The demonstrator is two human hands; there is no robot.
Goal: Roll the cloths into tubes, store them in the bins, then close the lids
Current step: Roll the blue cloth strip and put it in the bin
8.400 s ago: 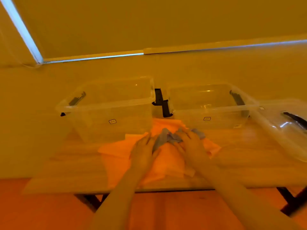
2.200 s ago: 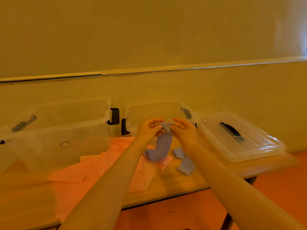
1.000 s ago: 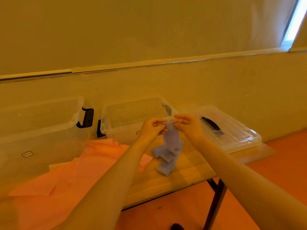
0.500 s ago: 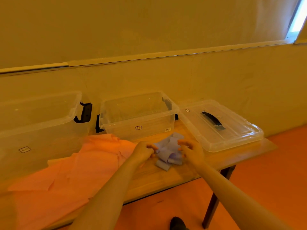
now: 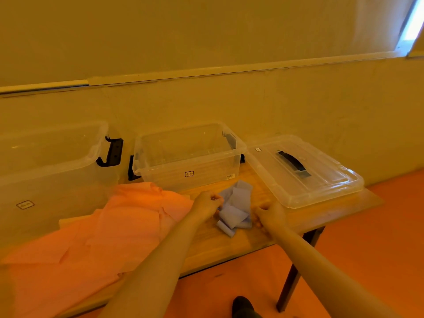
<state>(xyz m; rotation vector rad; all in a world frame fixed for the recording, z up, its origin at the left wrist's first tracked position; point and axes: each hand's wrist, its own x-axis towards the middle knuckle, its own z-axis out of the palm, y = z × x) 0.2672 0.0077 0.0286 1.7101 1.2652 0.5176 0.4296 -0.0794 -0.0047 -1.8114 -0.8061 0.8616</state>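
A crumpled light-blue cloth (image 5: 234,208) lies on the wooden table (image 5: 247,239), in front of the open clear middle bin (image 5: 189,154). My left hand (image 5: 206,203) has curled fingers that pinch the cloth's left edge. My right hand (image 5: 269,213) is curled at the cloth's right edge and touches it. A pile of orange cloths (image 5: 110,237) covers the left part of the table. A larger open clear bin (image 5: 52,157) stands at the left. A clear lid (image 5: 302,173) with a black handle lies flat at the right.
Both bins stand against the wall at the back, with black latches (image 5: 112,152) between them. The table's right edge is just past the lid. A table leg (image 5: 296,269) and a dark shoe (image 5: 243,306) show over the orange floor.
Both hands lowered the blue cloth from in front of the middle bin down onto the table. It now lies bunched between them. The view turned right earlier.
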